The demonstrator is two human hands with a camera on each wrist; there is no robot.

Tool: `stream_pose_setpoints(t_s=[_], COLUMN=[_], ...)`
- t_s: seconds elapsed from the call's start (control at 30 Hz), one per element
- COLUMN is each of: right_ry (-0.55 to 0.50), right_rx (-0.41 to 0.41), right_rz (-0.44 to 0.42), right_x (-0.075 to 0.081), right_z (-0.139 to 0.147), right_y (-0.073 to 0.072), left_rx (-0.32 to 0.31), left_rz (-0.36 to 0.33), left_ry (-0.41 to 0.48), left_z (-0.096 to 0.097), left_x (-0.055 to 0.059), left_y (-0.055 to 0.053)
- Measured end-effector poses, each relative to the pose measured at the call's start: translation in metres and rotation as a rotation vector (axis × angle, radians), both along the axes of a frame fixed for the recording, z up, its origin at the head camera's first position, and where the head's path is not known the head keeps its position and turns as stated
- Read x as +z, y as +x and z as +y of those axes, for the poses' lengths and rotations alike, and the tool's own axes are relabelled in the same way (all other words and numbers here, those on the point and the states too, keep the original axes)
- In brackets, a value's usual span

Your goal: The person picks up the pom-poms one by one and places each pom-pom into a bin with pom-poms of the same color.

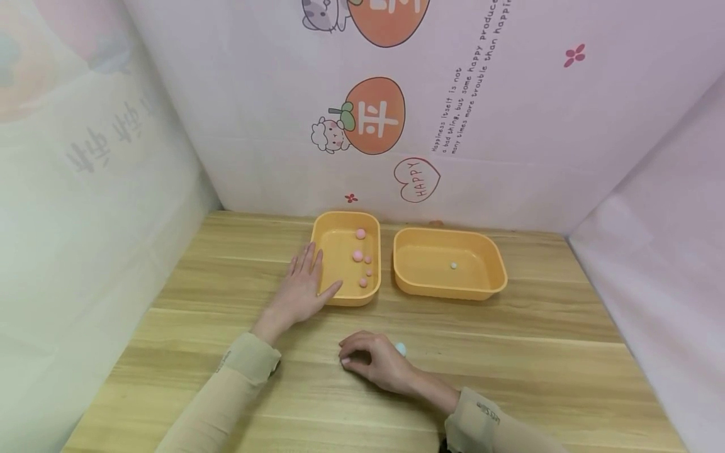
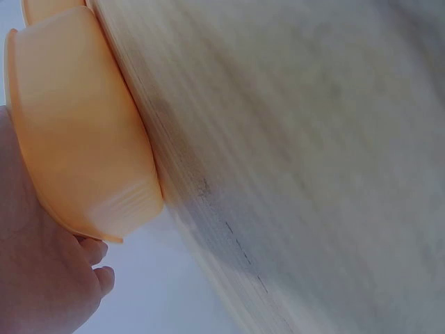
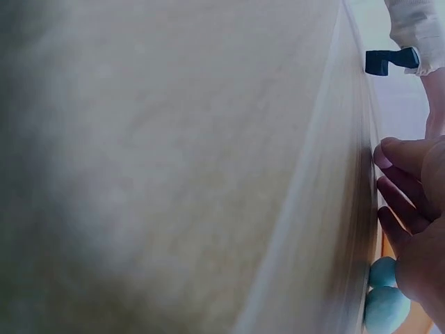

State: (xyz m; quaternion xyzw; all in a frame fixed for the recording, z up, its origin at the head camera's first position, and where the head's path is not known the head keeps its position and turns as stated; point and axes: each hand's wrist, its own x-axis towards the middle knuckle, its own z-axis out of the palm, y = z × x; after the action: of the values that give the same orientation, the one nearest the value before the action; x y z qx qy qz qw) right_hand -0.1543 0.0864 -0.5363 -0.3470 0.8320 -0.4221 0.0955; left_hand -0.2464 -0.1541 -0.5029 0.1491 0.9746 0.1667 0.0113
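Note:
My left hand (image 1: 300,292) rests on the left rim of the left yellow bin (image 1: 347,301), fingers spread, thumb over the near corner. In the left wrist view, fingertips show past the end of this bin (image 2: 83,125). Several pink balls (image 1: 357,256) of different sizes lie along the bin's right side. In front of the bins, my right hand (image 1: 382,363) is low at the table, fingers bent, thumb tip near the index fingertip; I cannot tell whether something small is between them. Beside it are a larger light blue ball (image 3: 386,309) and a smaller one (image 3: 383,272).
A second yellow bin (image 1: 450,292) stands to the right, turned sideways, with one small pale ball (image 1: 453,265) inside. Both bins are near the back of the wooden table (image 1: 317,402). Printed white cloth (image 1: 255,138) hangs behind it and along both sides.

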Motion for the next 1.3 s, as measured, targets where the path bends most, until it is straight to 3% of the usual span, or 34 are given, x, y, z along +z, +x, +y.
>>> stream_pose_setpoints(t_s=[0.8,1.3], right_ry=[-0.059,-0.141], right_rx=[-0.036,-0.07], right_rz=[0.061,0.069], right_x=[0.018,0.034], right_z=[0.006,0.016], right_y=[0.002,-0.016], left_rx=[-0.002,-0.007], left_rz=[0.005,0.0], left_ry=[0.006,0.004], left_z=[0.0,-0.001], left_x=[0.001,-0.001], left_y=[0.001,0.0])
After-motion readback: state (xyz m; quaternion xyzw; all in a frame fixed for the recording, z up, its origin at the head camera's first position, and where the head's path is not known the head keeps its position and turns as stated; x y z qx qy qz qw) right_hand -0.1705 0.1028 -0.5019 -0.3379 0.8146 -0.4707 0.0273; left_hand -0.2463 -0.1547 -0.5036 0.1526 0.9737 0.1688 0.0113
